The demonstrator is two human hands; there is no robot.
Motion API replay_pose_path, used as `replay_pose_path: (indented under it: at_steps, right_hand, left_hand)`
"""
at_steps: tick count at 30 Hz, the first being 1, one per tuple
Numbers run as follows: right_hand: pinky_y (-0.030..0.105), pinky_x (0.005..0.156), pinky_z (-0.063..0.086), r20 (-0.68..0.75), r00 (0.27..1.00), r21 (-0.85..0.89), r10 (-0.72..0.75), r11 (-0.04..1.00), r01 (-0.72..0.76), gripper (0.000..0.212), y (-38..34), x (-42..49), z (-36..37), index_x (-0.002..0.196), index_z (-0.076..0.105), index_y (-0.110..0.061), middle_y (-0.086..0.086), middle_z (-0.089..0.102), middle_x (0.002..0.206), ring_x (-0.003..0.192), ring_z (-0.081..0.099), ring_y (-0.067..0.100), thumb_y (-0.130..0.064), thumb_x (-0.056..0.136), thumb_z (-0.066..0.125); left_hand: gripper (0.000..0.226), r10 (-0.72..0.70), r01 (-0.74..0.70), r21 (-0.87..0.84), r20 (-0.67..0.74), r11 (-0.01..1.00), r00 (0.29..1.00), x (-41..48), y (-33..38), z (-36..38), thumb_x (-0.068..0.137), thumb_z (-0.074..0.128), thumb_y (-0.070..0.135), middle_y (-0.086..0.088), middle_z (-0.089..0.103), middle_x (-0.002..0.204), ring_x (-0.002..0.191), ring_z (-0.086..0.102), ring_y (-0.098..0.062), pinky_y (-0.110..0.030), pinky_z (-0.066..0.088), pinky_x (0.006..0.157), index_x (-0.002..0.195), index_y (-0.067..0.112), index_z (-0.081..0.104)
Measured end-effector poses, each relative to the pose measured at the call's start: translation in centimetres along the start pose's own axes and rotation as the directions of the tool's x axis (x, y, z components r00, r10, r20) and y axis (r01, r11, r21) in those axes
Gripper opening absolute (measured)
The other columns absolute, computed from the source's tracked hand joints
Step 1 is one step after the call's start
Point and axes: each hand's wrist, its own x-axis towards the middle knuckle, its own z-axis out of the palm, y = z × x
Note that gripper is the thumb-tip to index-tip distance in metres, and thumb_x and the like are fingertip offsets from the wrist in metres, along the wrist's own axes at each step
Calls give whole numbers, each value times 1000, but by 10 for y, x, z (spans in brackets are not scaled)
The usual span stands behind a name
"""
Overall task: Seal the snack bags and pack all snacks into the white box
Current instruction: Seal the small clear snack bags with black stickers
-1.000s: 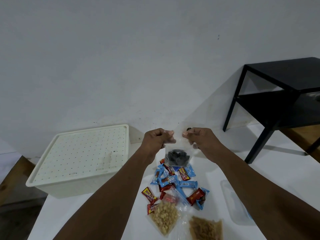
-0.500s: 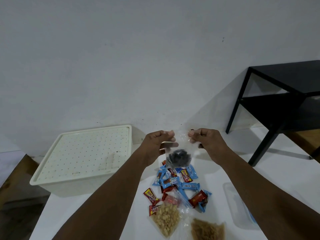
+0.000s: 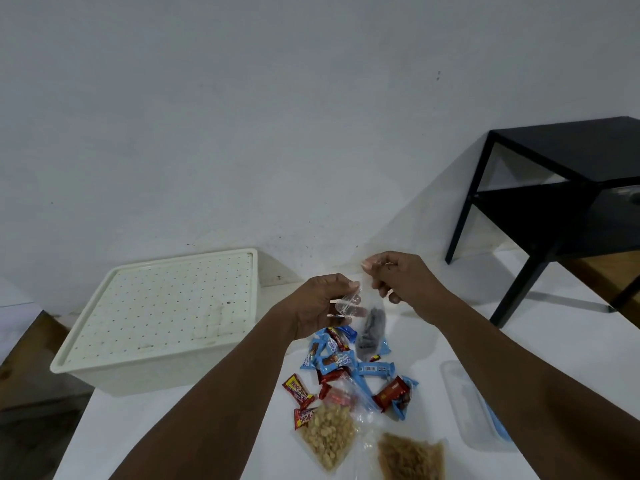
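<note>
Above the snack pile (image 3: 349, 368), head view: the right hand (image 3: 398, 278) pinches the top corner of a clear bag of dark snacks (image 3: 372, 329), the left hand (image 3: 322, 303) pinching its mouth at 7 o'clock of it. The white box (image 3: 156, 375), lidded, sits at 9 o'clock. Probably best sealed by levelling the strip, then pressing end to end.

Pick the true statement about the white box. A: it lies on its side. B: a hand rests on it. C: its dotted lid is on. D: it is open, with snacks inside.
C: the dotted lid sits flat on the white box, while the left hand and right hand hold a clear bag apart from it.
</note>
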Motion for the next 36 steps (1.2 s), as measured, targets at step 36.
replay_pose_path:
  at_steps: [36]
  right_hand:
    - [36, 75, 48, 91, 994, 182, 62, 980, -78, 16, -26, 46, -45, 104, 63, -19, 6, 71, 97, 98, 66, 23, -19, 89, 68]
  left_hand:
    - [12, 267, -176, 407, -176, 896, 948, 44, 16, -2, 85, 74, 11, -5, 76, 90, 76, 69, -16, -24, 51, 66, 97, 11, 78]
